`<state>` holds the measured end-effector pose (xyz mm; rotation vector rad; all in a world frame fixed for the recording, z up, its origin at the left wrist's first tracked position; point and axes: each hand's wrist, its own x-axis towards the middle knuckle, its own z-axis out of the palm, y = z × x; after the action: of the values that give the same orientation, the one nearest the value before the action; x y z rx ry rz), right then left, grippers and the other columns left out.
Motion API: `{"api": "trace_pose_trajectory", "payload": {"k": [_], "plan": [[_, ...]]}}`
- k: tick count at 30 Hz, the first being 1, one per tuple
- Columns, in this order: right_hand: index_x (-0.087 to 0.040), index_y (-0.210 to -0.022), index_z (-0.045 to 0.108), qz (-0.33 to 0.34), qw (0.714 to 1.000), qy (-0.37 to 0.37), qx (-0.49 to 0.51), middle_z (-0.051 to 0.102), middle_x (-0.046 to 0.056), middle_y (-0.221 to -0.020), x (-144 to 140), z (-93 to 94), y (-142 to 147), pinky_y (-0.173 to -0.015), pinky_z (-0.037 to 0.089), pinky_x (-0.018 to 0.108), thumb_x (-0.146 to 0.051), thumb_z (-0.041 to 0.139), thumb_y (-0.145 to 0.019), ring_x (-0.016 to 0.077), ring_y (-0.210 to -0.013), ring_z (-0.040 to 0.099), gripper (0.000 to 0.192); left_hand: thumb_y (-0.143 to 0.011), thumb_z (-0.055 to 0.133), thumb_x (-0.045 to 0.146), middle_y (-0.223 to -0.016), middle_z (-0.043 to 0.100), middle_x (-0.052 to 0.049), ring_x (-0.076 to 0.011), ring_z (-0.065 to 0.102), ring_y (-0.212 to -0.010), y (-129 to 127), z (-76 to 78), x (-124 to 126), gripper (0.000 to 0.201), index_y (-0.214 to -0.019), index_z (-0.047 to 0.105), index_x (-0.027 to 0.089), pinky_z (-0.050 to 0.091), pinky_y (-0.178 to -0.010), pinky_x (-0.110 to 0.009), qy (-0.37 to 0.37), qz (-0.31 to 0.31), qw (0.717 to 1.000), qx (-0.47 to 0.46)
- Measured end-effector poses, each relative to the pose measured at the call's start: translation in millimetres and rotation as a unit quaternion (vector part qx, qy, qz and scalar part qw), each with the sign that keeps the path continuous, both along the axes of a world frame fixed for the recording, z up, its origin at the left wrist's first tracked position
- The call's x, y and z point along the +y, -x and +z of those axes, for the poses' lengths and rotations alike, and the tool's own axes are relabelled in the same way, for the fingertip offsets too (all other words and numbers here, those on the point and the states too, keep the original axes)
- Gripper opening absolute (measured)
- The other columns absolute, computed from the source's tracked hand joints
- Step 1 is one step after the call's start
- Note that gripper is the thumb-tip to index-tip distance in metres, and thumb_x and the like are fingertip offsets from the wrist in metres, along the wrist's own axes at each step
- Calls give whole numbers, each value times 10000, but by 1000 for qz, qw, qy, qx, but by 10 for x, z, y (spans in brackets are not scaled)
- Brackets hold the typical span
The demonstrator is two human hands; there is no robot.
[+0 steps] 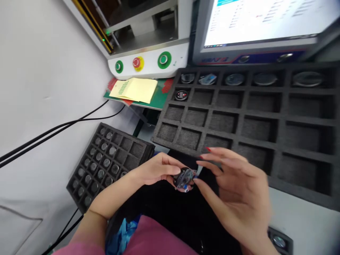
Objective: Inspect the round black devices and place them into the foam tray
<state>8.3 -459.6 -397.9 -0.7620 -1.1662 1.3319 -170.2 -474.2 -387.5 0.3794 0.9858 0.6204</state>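
My left hand (164, 170) pinches a round black glossy disc (183, 178), like a watch face, between thumb and fingers. Clear film with blue marks shows around its lower edge. Close by on the right, my right hand (236, 191) has thumb and index finger at a small translucent film tab (198, 170) that sticks out from the disc; its other fingers are raised. Behind both hands lies a black foam tray (208, 117) with square pockets. One pocket holds a round piece with a small lit display (181, 95), and several round pieces sit in its back row.
To the left, stacked foam trays (126, 144) hold several round discs. A machine panel with buttons (136, 63) and a monitor (257, 24) stand at the back. Yellow paper (140, 89) lies on a green board. Black cables (61, 126) cross the left; blue film scraps (124, 230) lie below.
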Motion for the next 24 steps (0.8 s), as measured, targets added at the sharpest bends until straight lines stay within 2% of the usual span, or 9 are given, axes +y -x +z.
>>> {"api": "trace_pose_trajectory", "payload": {"k": [4,8,10,12,14,16,18,21,24], "plan": [[-308,-1115,598,23,999,42,20,544,29,-1229,-71,55,-122,-735,635,319,31,682,-747,129,-868,672,507,-534,901,485,-706,750,-80,-160,699,-571,-160,-39,92,505,-856,787,113,573,-575,-229,-3,-6,1000,-16],[-287,-1045,660,15,998,59,10,597,63,-1232,-49,150,-539,-511,579,253,27,701,-723,126,-730,654,452,-590,867,445,-745,760,-97,-184,718,-648,-173,-46,122,440,-874,789,118,575,-596,-235,-13,-4,1000,11],[-274,-974,686,-96,994,42,-23,657,50,-1167,128,159,-841,-528,545,233,45,740,-644,111,-710,643,462,-623,845,392,-785,764,-106,-185,722,-699,-156,-107,99,401,-909,785,117,576,-644,-240,-25,-22,999,43],[-272,-861,684,-254,966,32,-43,697,-1,-1027,416,108,-1155,-678,536,238,47,775,-530,91,-743,634,469,-684,782,410,-817,760,-121,-187,717,-718,-150,-236,41,404,-943,770,100,574,-676,-262,-16,-40,996,77],[-237,-766,659,-331,940,57,-61,696,18,-951,755,2,-1419,-782,522,312,-24,818,-392,126,-764,632,459,-734,684,498,-826,743,-131,-202,712,-720,-163,-412,-46,462,-925,744,81,578,-682,-304,-15,-56,988,143],[-217,-713,625,-326,933,136,-63,695,42,-887,1074,-128,-1583,-769,516,372,-73,820,-325,165,-742,635,457,-732,638,538,-812,703,-110,-213,708,-721,-180,-594,-141,462,-831,698,90,581,-692,-331,-42,-60,970,231],[-203,-706,609,-312,931,178,-71,690,58,-841,1327,-249,-1648,-706,509,374,-69,803,-352,188,-737,645,425,-738,620,509,-840,651,-74,-208,709,-727,-182,-743,-222,395,-807,640,121,580,-699,-332,-91,-58,941,320],[-186,-716,586,-322,925,176,-95,673,53,-824,1542,-368,-1652,-686,501,332,24,761,-453,157,-708,645,379,-793,561,408,-844,601,-30,-172,689,-640,-143,-883,-287,275,-892,602,155,552,-624,-306,-158,-63,886,431],[-174,-752,561,-336,920,155,-129,645,22,-842,1567,-404,-1618,-687,503,282,86,777,-516,112,-679,624,413,-812,549,300,-756,569,3,-135,610,-530,-104,-955,-315,148,-868,587,169,489,-557,-283,-191,-70,836,510]]}}
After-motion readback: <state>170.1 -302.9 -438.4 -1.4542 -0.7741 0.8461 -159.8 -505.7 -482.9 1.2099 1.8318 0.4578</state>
